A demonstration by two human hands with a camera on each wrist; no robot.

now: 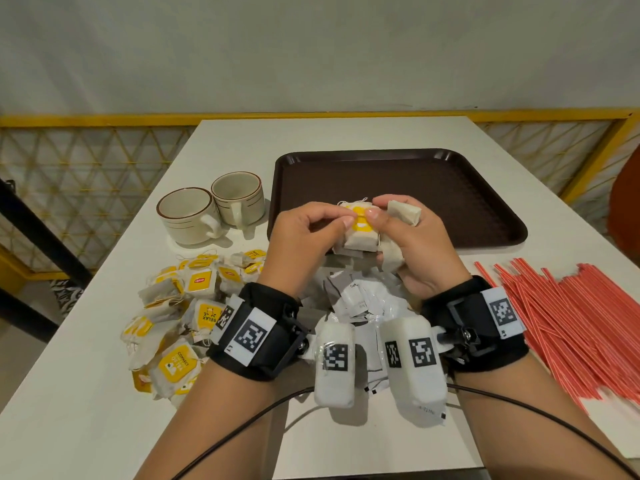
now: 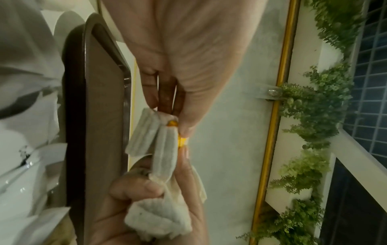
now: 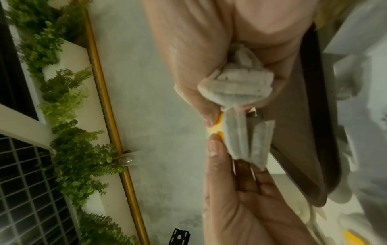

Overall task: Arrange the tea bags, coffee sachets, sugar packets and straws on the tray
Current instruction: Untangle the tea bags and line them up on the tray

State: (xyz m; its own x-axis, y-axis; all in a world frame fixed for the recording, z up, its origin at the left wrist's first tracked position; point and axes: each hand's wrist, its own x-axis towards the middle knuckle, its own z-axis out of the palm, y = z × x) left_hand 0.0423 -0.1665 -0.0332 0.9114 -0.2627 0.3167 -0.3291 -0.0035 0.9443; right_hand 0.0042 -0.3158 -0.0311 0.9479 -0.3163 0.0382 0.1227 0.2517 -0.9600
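Both hands meet above the near edge of the dark brown tray (image 1: 450, 174), whose bare floor shows. My left hand (image 1: 311, 230) pinches a small stack of tea bags (image 1: 360, 230) with a yellow tag on top, thumb and fingers on the tag. My right hand (image 1: 412, 244) pinches the same stack (image 2: 165, 157) and also grips other tea bags (image 1: 403, 211) (image 3: 238, 86) in its palm. A heap of yellow-tagged tea bags (image 1: 183, 317) lies at the left. White sachets (image 1: 360, 299) lie under my wrists. Red straws (image 1: 581, 323) lie at the right.
Two cream cups (image 1: 214, 209) with brown rims stand left of the tray on the white table (image 1: 86, 393). A yellow-framed lattice railing (image 1: 86, 174) runs behind the table. Cables trail from both wrist units over the table's near edge.
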